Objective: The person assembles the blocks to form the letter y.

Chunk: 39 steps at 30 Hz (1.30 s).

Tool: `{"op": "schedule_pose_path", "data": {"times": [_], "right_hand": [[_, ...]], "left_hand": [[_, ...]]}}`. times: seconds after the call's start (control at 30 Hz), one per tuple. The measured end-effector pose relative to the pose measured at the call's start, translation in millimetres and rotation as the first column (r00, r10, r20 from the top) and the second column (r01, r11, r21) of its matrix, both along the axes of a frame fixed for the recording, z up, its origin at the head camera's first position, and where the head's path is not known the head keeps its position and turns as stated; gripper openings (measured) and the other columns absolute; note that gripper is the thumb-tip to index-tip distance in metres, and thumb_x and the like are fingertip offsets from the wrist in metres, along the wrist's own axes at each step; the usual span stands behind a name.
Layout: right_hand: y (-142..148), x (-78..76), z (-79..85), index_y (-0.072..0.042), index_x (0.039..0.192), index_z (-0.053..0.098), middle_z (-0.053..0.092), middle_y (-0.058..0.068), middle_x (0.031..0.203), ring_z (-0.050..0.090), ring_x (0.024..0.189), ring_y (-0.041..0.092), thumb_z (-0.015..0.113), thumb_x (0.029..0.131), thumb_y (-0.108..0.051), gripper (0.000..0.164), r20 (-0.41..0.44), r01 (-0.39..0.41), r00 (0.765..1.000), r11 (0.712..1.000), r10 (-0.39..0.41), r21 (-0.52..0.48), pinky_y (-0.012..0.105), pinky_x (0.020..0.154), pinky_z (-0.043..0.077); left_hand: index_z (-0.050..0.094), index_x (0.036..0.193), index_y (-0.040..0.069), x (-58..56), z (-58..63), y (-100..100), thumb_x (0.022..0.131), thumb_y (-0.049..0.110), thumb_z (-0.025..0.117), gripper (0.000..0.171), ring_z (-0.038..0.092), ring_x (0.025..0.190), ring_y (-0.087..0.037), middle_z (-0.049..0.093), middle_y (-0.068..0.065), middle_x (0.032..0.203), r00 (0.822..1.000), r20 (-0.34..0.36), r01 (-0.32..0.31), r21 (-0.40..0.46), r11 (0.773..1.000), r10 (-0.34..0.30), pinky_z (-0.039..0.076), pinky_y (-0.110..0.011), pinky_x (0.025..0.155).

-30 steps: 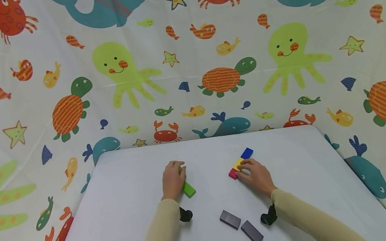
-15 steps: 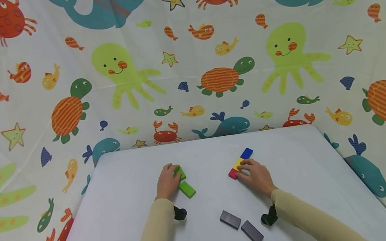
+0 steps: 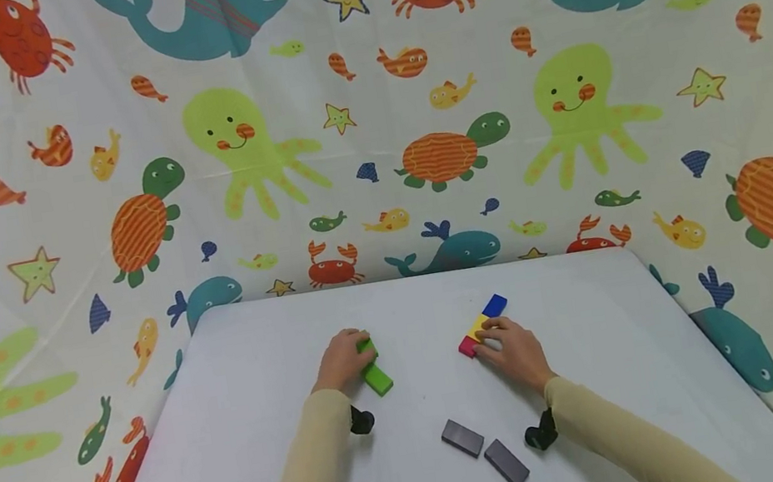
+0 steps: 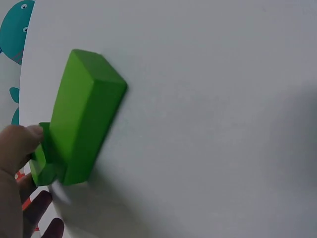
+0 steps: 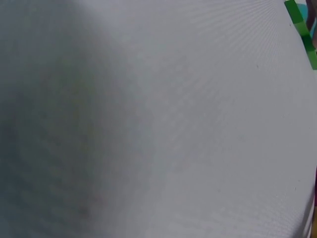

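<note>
My left hand (image 3: 339, 361) pinches the far green block (image 3: 367, 348), thumb on one side and fingers on the other. That block's end meets a nearer green block (image 3: 378, 380), which looms large in the left wrist view. To the right, a red block (image 3: 467, 346), a yellow block (image 3: 475, 328) and a blue block (image 3: 495, 305) form a slanting row. My right hand (image 3: 516, 351) touches this row with bent fingers at the yellow block and thumb by the red one; I cannot tell whether it grips. The right wrist view mostly misses this hand's work.
Two dark grey blocks, one on the left (image 3: 462, 438) and one on the right (image 3: 507, 464), lie between my forearms. A white table (image 3: 203, 472) carries everything. Behind it hangs a cloth (image 3: 383, 216) printed with sea animals.
My left hand drew back toward me and left, uncovering the far green block, then moved slightly right with it, bringing it against the nearer one. The right hand stays put.
</note>
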State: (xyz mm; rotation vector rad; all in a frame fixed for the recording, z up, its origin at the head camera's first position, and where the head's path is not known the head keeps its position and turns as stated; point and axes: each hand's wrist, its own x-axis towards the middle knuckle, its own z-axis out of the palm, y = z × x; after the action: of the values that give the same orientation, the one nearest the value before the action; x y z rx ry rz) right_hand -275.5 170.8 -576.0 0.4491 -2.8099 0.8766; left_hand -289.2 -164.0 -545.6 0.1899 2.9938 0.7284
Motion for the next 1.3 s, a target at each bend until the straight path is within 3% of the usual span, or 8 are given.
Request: {"op": "schedule_pose_path", "data": {"times": [0.13,0.23,0.47,0.67,0.83,1.17,1.3], "right_hand": [[0,-1.4,0.0,-0.009,0.112,0.074,0.063,0.011,0.12,0.06,0.11,0.03,0.075,0.086,-0.034,0.036,0.0,-0.001,1.0,1.0,0.001,0.014,0.052,0.092,0.047],[0,-2.1,-0.4,-0.009,0.112,0.075,0.063,0.01,0.119,0.06,0.109,0.03,0.075,0.087,-0.033,0.035,-0.006,-0.002,1.0,1.0,0.002,0.022,0.052,0.091,0.047],[0,-2.9,0.9,-0.01,0.112,0.075,0.063,0.01,0.119,0.061,0.108,0.03,0.074,0.087,-0.034,0.034,-0.011,0.001,1.0,1.0,-0.001,0.028,0.052,0.091,0.048],[2,-2.2,1.3,-0.011,0.111,0.075,0.063,0.01,0.119,0.061,0.109,0.03,0.075,0.087,-0.034,0.034,-0.01,-0.001,1.0,1.0,0.002,0.031,0.052,0.09,0.048],[2,-2.5,-0.6,-0.012,0.112,0.075,0.062,0.009,0.12,0.061,0.109,0.029,0.075,0.087,-0.035,0.034,0.003,0.008,1.0,0.999,-0.008,0.04,0.052,0.091,0.048],[0,-1.3,0.5,-0.013,0.113,0.075,0.062,0.009,0.121,0.061,0.109,0.028,0.075,0.086,-0.034,0.034,0.03,0.019,0.999,0.998,-0.021,0.055,0.052,0.092,0.048],[1,-2.2,0.8,-0.013,0.112,0.075,0.062,0.008,0.121,0.061,0.108,0.027,0.076,0.086,-0.033,0.033,0.019,0.012,1.0,0.998,-0.014,0.058,0.051,0.091,0.049]], "left_hand": [[0.062,0.131,0.004,-2.0,4.4,6,0.088,0.016,0.071,0.045,0.05,0.121,-0.039,0.052,-0.024,0.135,0.998,0.043,0.044,-0.021,0.999,-0.044,0.043,-0.05,0.1],[0.063,0.128,0.002,-1.7,5.8,12,0.087,0.014,0.072,0.043,0.053,0.117,-0.038,0.054,-0.025,0.13,0.999,0.017,0.051,-0.03,0.998,-0.05,0.045,-0.048,0.098],[0.069,0.12,0.004,-3.0,6.8,34,0.086,0.022,0.072,0.039,0.052,0.094,-0.026,0.059,-0.017,0.11,0.999,-0.041,-0.022,-0.009,1.0,0.022,0.05,-0.041,0.082],[0.071,0.116,0.002,-9.2,3.3,64,0.087,0.028,0.074,0.039,0.054,0.095,-0.027,0.062,-0.018,0.109,0.988,-0.125,-0.081,0.066,0.994,0.089,0.05,-0.042,0.085],[0.072,0.11,0.0,-12.2,2.9,90,0.086,0.025,0.077,0.035,0.057,0.099,-0.03,0.064,-0.019,0.11,0.98,-0.168,-0.086,0.135,0.987,0.108,0.05,-0.043,0.089],[0.073,0.108,0.002,-9.5,0.1,118,0.087,0.015,0.075,0.025,0.054,0.11,-0.033,0.056,-0.02,0.124,0.998,-0.055,0.012,0.029,1.0,-0.01,0.048,-0.043,0.095],[0.073,0.108,0.001,-9.8,-0.7,123,0.087,0.012,0.074,0.023,0.055,0.108,-0.033,0.056,-0.021,0.122,0.996,-0.091,0.015,0.021,1.0,-0.013,0.048,-0.043,0.094]]}}
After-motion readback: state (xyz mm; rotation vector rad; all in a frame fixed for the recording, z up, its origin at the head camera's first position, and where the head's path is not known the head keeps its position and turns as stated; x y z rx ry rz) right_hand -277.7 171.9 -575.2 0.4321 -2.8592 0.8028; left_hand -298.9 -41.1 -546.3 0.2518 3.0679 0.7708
